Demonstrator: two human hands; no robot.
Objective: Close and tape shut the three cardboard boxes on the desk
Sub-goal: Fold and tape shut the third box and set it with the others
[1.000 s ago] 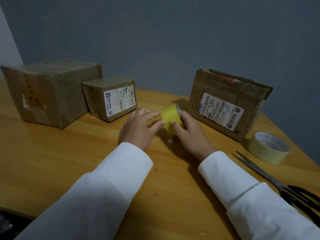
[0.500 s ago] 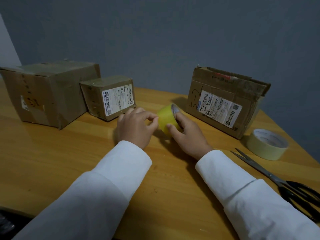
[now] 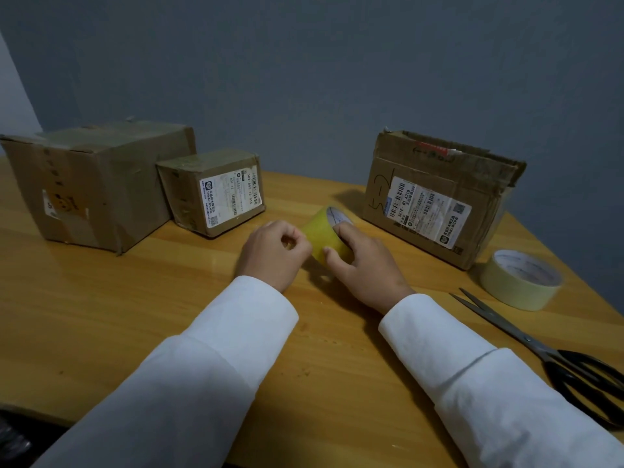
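A yellow tape roll [image 3: 322, 233] stands on edge at the middle of the wooden desk [image 3: 101, 305]. My right hand [image 3: 366, 265] grips it, thumb on the outer face and a finger in the core. My left hand [image 3: 275, 253] is curled against the roll's left side, fingertips pinching at its surface. A large cardboard box [image 3: 91, 184] sits at the far left, with a small box [image 3: 214, 190] bearing a white label right beside it. A third box [image 3: 435, 194] with ragged top flaps stands at the far right.
A pale masking tape roll [image 3: 520, 280] lies flat at the right. Black-handled scissors [image 3: 547, 352] lie in front of it, blades pointing left. A blue-grey wall rises behind the desk. The desk's front edge runs under my white sleeves.
Both hands and the yellow roll have come down and slightly left onto the desk. My left fingers went from stretched over the roll to curled and pinching at its side.
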